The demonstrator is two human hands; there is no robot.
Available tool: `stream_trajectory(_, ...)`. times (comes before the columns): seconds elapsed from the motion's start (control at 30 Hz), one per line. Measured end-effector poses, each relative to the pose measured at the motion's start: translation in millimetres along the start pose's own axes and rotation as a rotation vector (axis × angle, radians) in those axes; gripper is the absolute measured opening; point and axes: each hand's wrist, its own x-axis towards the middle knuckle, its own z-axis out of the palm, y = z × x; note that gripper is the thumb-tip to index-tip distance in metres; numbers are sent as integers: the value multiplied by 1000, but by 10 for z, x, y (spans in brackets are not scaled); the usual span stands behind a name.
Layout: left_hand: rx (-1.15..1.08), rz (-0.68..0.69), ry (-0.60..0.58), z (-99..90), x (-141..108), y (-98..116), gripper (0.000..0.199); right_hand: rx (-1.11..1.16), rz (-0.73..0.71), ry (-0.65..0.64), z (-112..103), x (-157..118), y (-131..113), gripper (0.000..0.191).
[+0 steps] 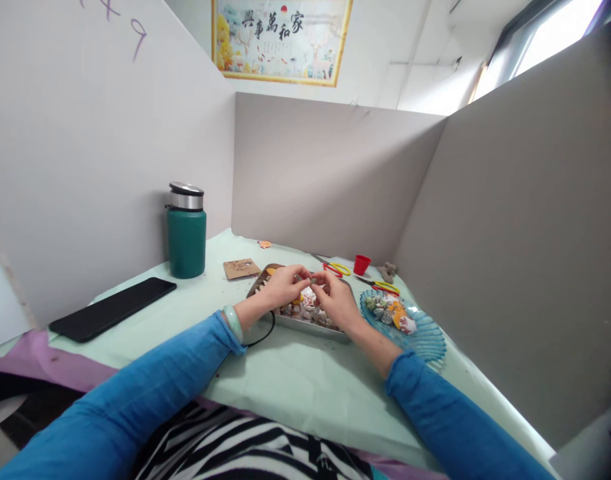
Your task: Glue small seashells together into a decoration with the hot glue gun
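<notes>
My left hand (286, 284) and my right hand (336, 301) meet over a metal tray (305, 325). Their fingertips pinch a small greyish piece (313, 282) between them; most of it is covered by the fingers, and its kind cannot be made out. Under the hands, the tray holds many small mixed bits (310, 313) in white, brown, grey and orange, some of them shell-like. To the right of my right hand, a blue ribbed glass plate (432, 339) carries a cluster of similar grey, white and orange pieces (391, 312).
Scissors with red and yellow handles (339, 269), another such pair (385, 287) and a red cup (362, 265) are behind the tray. Left are a brown card (241, 269), a green bottle (187, 240) and a black phone (114, 308). Grey partitions (330, 173) enclose the table.
</notes>
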Motion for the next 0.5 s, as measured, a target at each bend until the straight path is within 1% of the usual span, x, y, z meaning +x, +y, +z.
stream_trajectory(0.27, -1, -5, -18, 2, 1, 5, 24, 19, 0, -1, 4, -3, 12, 19)
stream_trajectory(0.5, -13, -9, -9, 7, -6, 11, 24, 5, 6, -2, 6, 1, 22, 18)
